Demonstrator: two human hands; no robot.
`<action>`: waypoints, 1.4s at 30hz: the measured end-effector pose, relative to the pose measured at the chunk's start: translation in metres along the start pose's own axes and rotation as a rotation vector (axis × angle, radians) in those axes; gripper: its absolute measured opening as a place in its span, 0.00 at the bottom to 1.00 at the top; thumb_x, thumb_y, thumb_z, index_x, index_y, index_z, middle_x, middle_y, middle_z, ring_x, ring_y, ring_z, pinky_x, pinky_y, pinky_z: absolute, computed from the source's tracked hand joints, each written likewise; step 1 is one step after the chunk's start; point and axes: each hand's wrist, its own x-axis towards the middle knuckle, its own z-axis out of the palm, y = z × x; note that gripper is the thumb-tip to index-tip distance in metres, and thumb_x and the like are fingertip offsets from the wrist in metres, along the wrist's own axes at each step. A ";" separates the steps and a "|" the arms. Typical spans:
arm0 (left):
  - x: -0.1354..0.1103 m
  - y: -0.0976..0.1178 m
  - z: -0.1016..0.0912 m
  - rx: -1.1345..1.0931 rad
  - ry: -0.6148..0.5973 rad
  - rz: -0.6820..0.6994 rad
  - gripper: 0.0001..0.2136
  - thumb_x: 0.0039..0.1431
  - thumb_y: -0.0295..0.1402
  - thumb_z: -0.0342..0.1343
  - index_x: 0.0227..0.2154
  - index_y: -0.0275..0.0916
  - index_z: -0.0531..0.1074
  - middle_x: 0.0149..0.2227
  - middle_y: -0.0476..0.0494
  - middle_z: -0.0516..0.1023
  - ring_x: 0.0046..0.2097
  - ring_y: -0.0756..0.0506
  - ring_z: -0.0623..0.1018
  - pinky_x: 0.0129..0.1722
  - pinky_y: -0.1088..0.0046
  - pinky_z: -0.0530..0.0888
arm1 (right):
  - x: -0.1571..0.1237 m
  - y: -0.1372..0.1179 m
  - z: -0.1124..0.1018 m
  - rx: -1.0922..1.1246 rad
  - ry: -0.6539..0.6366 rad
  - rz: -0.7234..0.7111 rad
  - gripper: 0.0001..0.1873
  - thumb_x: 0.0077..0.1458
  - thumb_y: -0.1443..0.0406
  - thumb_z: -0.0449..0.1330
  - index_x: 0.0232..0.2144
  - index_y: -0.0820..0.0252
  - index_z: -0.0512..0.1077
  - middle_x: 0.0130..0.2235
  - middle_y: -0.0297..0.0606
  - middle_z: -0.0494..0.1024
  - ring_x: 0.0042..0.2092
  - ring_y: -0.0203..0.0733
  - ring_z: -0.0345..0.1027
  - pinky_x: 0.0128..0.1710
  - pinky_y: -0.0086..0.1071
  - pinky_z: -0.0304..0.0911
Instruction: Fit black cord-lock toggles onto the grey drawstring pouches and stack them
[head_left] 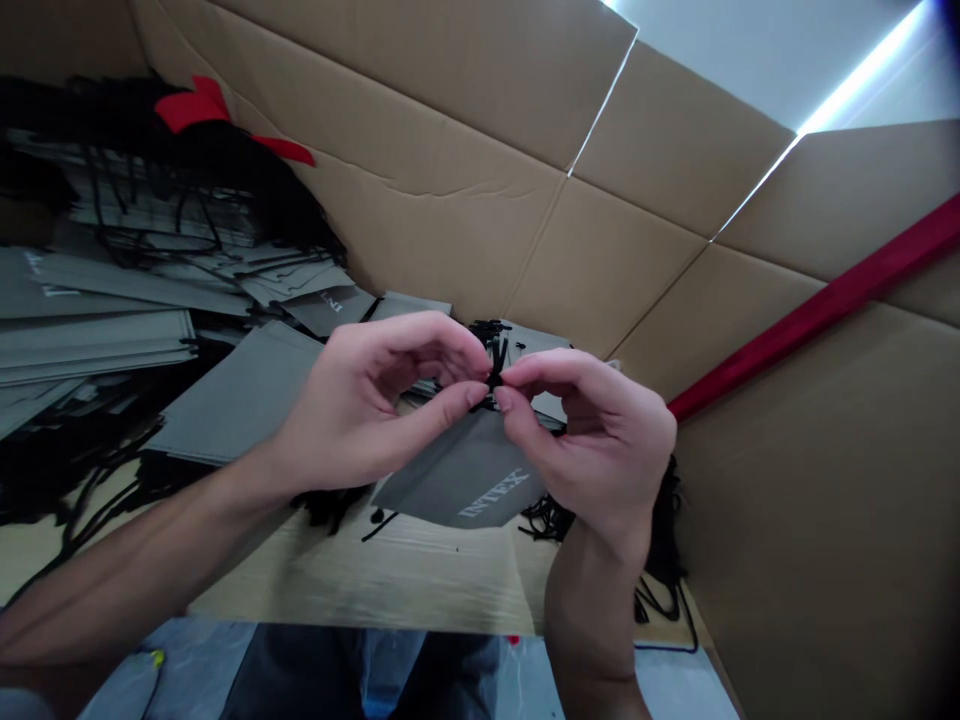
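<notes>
A grey pouch point(457, 465) with white INTEX lettering hangs tilted just above the table, its printed side towards me. Black cord point(498, 358) rises from its top edge and bunches between my fingertips. My left hand point(390, 405) pinches the cord from the left with thumb and index finger. From the right, my right hand point(585, 420) pinches the same cord, thumb and finger almost touching those of the left. The exact shape of the cord at the pinch is partly hidden by the fingers. Behind the hands lie more grey pouches point(534, 340) with black cord ends.
At left rises a big heap of grey pouches point(232, 390) and tangled black cords point(285, 200), with red strips point(193, 107) on top. Cardboard walls point(450, 170) enclose the wooden table point(420, 580) at the back and right. A dark red band point(817, 305) slants across the right wall.
</notes>
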 end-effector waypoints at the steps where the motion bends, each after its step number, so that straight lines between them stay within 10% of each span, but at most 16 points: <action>1: -0.001 0.000 0.001 0.015 0.025 0.023 0.06 0.69 0.29 0.73 0.45 0.43 0.83 0.41 0.48 0.86 0.42 0.49 0.85 0.43 0.75 0.86 | 0.000 -0.001 0.000 0.001 0.003 0.006 0.08 0.66 0.71 0.71 0.42 0.51 0.85 0.39 0.33 0.88 0.38 0.40 0.82 0.38 0.38 0.79; 42: -0.006 -0.008 -0.016 0.402 -0.103 0.371 0.09 0.60 0.27 0.71 0.39 0.48 0.81 0.33 0.54 0.88 0.32 0.48 0.88 0.33 0.77 0.85 | 0.003 -0.006 -0.013 0.024 -0.304 0.065 0.08 0.62 0.74 0.68 0.39 0.57 0.82 0.35 0.31 0.86 0.34 0.33 0.79 0.35 0.28 0.76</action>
